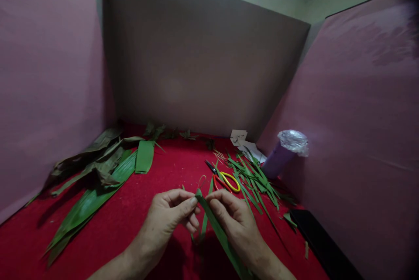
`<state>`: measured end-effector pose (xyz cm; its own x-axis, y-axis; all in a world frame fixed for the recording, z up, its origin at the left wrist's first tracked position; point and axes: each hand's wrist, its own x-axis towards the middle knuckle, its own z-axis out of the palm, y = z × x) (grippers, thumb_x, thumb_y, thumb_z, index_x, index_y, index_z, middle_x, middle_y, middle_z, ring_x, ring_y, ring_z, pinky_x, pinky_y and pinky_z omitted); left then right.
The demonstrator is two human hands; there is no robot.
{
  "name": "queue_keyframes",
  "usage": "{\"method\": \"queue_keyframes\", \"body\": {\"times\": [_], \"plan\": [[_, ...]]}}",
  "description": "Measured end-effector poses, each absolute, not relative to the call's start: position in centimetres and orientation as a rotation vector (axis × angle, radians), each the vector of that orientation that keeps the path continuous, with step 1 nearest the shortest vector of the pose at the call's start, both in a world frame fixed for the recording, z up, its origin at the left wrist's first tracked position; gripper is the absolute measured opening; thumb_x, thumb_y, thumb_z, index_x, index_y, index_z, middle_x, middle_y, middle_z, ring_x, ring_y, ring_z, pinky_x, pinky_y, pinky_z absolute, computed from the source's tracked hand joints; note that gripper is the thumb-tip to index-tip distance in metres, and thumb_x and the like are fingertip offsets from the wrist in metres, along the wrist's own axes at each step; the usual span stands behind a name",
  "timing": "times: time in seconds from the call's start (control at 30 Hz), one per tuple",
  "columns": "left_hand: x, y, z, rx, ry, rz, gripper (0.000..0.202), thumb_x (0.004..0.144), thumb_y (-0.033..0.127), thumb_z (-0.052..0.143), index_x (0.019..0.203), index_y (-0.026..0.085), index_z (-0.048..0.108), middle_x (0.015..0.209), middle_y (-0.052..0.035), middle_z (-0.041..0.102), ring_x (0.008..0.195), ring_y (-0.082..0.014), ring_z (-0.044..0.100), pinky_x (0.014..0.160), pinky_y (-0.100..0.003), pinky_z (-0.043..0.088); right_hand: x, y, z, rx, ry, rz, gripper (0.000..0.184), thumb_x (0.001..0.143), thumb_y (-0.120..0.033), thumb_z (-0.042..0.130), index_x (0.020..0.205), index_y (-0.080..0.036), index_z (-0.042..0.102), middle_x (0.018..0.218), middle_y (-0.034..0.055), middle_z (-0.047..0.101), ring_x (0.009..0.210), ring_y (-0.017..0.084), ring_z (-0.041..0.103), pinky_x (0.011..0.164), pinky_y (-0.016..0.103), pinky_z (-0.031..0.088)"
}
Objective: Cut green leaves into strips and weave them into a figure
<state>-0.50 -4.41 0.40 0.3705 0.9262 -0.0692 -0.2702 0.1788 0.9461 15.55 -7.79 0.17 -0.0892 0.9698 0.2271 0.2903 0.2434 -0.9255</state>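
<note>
Both of my hands meet low in the middle of the head view, over a red cloth [137,210]. My left hand [170,216] pinches the top end of a narrow green leaf strip [216,227] between thumb and forefinger. My right hand [234,219] is closed on the same strip just beside it, and the strip runs down past that wrist. A second thin strip [204,221] hangs between the two hands.
Long green and dried brown leaves [94,184] lie at the left. Scissors with a yellow and a red handle [225,179] and a heap of cut green strips [255,179] lie at the right, near a purple cup covered with plastic film [283,153]. A black slab [321,240] sits at the right edge. Pink and grey boards wall the area.
</note>
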Motion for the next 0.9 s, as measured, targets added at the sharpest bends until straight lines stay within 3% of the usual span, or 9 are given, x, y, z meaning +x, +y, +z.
{"method": "queue_keyframes", "body": {"times": [0.13, 0.27, 0.9], "plan": [[-0.5, -4.7, 1.0, 1.099, 0.883, 1.031, 0.018, 0.068, 0.028, 0.069, 0.069, 0.010, 0.066, 0.047, -0.0028, 0.065, 0.042, -0.0114, 0.057, 0.045, -0.021, 0.048, 15.2, -8.1, 0.7, -1.162, -1.625, 0.572, 0.015, 0.089, -0.026, 0.047, 0.080, -0.018, 0.057, 0.085, 0.0038, 0.056, 0.082, 0.017, 0.053, 0.074, 0.028, 0.041], [-0.4, -4.8, 1.2, 1.107, 0.881, 1.019, 0.019, 0.066, 0.029, 0.070, 0.070, 0.011, 0.066, 0.047, -0.0028, 0.065, 0.042, -0.0123, 0.058, 0.045, -0.022, 0.048, 14.3, -8.2, 0.7, -1.210, -1.682, 0.417, 0.010, 0.083, -0.017, 0.053, 0.074, -0.018, 0.056, 0.083, 0.0046, 0.055, 0.082, 0.018, 0.052, 0.074, 0.031, 0.040], [-0.1, -4.8, 0.2, 1.041, 0.821, 0.986, 0.022, 0.067, 0.031, 0.071, 0.072, 0.010, 0.068, 0.053, -0.0034, 0.066, 0.046, -0.0120, 0.058, 0.049, -0.021, 0.048, 14.0, -8.2, 1.0, -1.170, -1.636, 0.676, 0.019, 0.083, -0.012, 0.050, 0.064, -0.018, 0.051, 0.079, 0.0008, 0.056, 0.077, 0.014, 0.053, 0.070, 0.026, 0.041]]}}
